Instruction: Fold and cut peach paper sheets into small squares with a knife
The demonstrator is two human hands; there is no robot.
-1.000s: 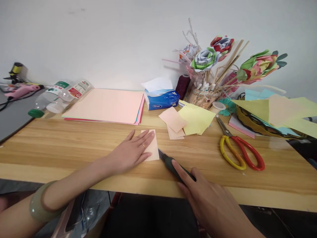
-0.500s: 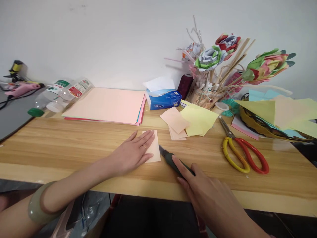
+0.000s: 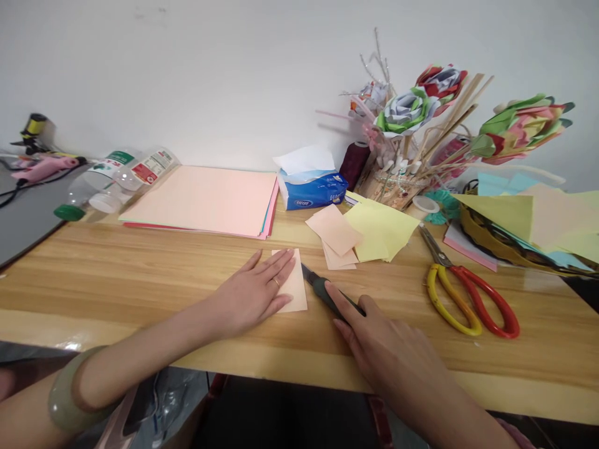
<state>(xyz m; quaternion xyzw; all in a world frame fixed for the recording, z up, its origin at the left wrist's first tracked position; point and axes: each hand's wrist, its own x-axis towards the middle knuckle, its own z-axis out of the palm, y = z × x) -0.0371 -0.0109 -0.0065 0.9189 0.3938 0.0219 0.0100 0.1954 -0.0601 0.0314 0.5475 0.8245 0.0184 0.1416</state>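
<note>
Flat on a small pale peach paper piece [image 3: 296,293] lies my left hand [image 3: 262,284], its fingers stretched out and pressing the sheet to the wooden table. The hand covers the left part of the paper. My right hand [image 3: 374,330] grips a dark utility knife [image 3: 327,294], index finger along its handle. The blade tip is at the paper's right edge, closer to the far corner than to the near one. Beyond the knife, small peach squares [image 3: 333,231] overlap yellow sheets [image 3: 384,227].
Red-and-yellow-handled scissors [image 3: 468,293] lie at the right, near a basket [image 3: 496,234] of coloured paper. At the back are a paper stack [image 3: 201,199], a tissue pack [image 3: 313,189] and a holder [image 3: 388,187] with paper flowers. Plastic bottles [image 3: 100,178] and a pink glue gun [image 3: 49,168] are left.
The knife tip has slid a little along the paper's right edge, away from me. My left hand stays on the paper. The whole view has shifted slightly.
</note>
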